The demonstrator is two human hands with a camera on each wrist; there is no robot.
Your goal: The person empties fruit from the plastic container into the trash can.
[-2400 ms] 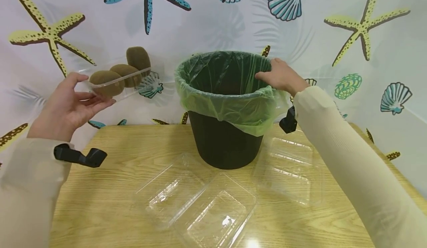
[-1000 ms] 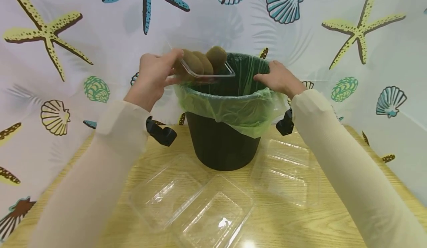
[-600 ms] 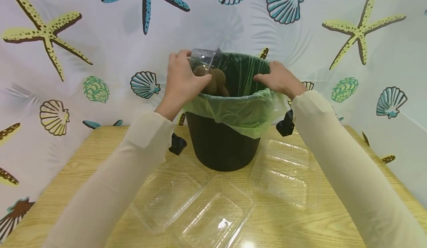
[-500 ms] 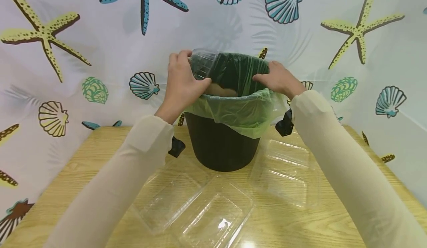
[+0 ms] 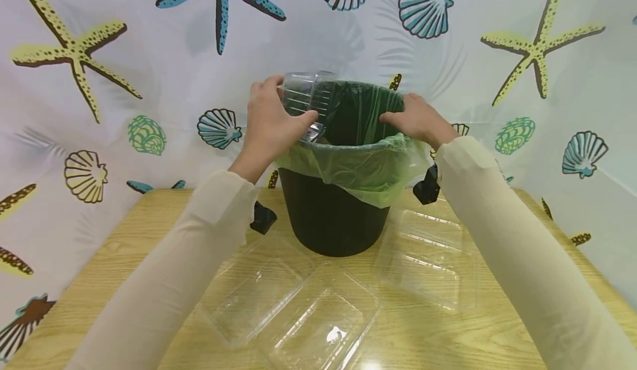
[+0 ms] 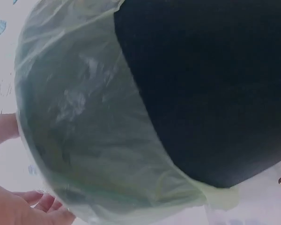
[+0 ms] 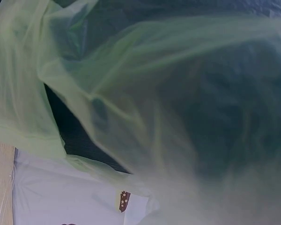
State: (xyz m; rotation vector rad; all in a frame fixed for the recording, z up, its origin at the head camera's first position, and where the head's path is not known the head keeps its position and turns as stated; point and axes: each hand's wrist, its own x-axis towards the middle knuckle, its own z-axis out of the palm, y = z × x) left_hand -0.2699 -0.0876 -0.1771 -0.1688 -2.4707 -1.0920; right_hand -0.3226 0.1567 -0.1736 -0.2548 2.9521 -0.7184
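Observation:
My left hand (image 5: 271,121) holds a clear plastic container (image 5: 306,96), tipped on its side over the left part of the bin's mouth. No kiwis show inside the container. A sliver of brown, perhaps a kiwi (image 5: 322,140), shows just behind the near rim; the bin's floor is hidden. The black trash bin (image 5: 333,215) stands upright, lined with a green plastic bag (image 5: 348,165) folded over its rim. At the right side of that rim, my right hand (image 5: 418,118) grips the edge, thumb inward. The right wrist view shows mostly the bag, with no hand.
Clear plastic containers lie on the wooden table (image 5: 164,237): one at front centre (image 5: 318,326), a neighbouring container (image 5: 254,298) to its left, and another container (image 5: 433,254) right of the bin. A patterned curtain (image 5: 164,82) hangs close behind.
My left hand has carried the container of kiwis rightward to the bin and tipped it. The kiwis have slid out into the bin. My right hand has stayed on the rim.

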